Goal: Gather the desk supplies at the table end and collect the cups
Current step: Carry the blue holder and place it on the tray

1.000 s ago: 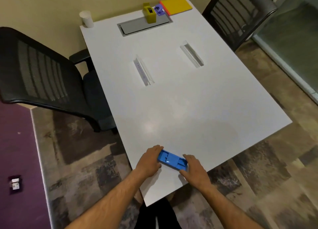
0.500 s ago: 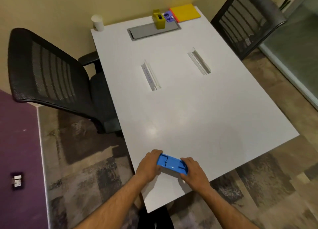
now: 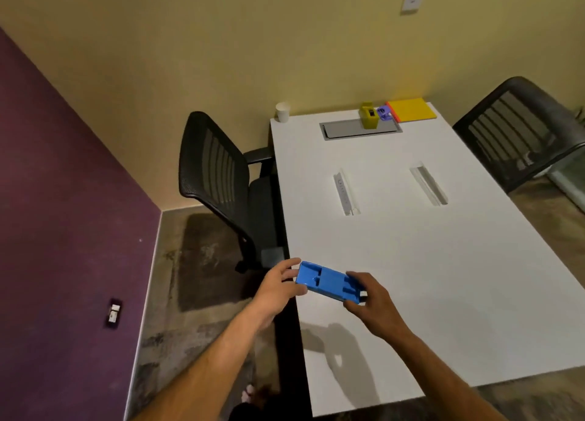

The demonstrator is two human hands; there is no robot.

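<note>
Though moulded with shallow compartments, likely light, stiff plastic. Blue tray (image 3: 329, 283) gripped endwise: left hand (image 3: 278, 286), right hand (image 3: 372, 297), clear of table (image 3: 443, 262)

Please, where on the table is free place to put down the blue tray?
Free: the near half of the table, before the two slots; also between the cup and the grey hatch. Crowded: the far right corner, around the yellow holder and notebook.

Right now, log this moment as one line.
blue tray held off table | left hand, right hand grip its ends | cup far corner
</note>
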